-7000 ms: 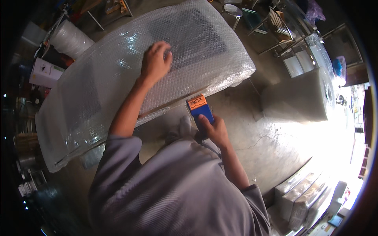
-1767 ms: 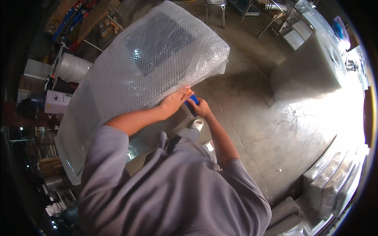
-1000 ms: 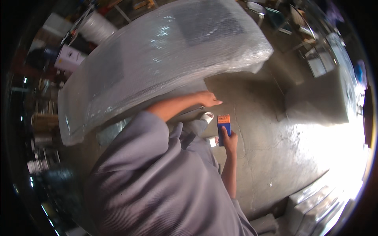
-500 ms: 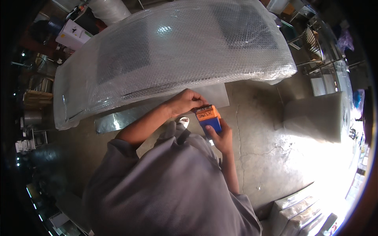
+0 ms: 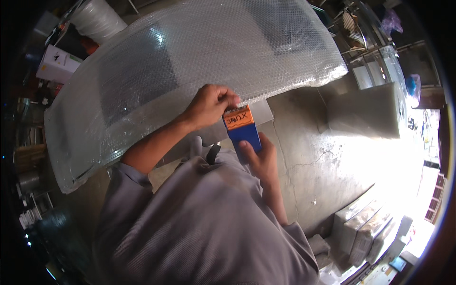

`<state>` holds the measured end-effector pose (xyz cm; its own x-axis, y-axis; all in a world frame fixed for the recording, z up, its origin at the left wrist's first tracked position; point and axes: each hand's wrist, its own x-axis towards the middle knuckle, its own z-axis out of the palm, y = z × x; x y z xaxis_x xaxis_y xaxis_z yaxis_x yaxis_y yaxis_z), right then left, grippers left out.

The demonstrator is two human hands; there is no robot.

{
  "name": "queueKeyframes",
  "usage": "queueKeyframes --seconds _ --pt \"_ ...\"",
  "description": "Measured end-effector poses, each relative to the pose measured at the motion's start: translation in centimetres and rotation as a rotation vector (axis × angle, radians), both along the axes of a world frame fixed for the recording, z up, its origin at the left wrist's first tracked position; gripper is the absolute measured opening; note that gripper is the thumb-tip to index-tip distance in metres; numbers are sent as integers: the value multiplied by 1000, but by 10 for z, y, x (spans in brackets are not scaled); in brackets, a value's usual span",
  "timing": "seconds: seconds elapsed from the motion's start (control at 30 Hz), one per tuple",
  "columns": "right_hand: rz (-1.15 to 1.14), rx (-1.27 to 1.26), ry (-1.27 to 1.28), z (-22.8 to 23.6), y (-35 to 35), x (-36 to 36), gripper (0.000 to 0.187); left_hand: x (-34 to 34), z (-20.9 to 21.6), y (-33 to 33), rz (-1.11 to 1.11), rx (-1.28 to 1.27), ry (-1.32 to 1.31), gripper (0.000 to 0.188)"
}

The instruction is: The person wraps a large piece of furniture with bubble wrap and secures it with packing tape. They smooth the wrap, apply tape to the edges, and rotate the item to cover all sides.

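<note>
My right hand [image 5: 259,154] is closed around the blue lower part of a blue-and-orange tape dispenser [image 5: 242,135], its thumb lying along the front. Dark marker writing covers the orange upper part. At the dispenser's far end, the curled fingers of my left hand [image 5: 213,104] are pinched together. What they hold, perhaps the tape end, is too small to make out. Just beyond both hands lies a large, long item wrapped in bubble wrap [image 5: 204,57], with dark panels showing through. Its near edge passes close to the left fingertips.
A big roll of whitish wrap [image 5: 363,111] lies on the concrete floor [image 5: 304,180] to the right. Wrapped slabs [image 5: 361,228] stand at the lower right. Another wrap roll [image 5: 97,21] and a white box [image 5: 57,64] are at the far left. Metal racks line the right side.
Both hands and the dispenser have shifted up and slightly left in view, closer to the bubble wrap's near edge. The whole view has turned a little. The right hand keeps its grip.
</note>
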<state>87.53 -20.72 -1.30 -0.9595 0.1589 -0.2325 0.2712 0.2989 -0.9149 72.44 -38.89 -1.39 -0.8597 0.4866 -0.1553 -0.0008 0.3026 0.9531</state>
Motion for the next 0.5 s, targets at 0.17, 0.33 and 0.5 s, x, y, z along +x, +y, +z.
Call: queueKeyframes --seconds 0.17,0.33,0.5 --pt "-44 71 -83 7 6 -19 58 -72 1 1 166 -132 298 24" --pt "-28 79 -101 -9 12 -15 62 -142 -27 -31 350 -665 997 17" --pt "-67 91 -167 -38 11 -15 64 -119 -40 -14 265 -495 909 23"
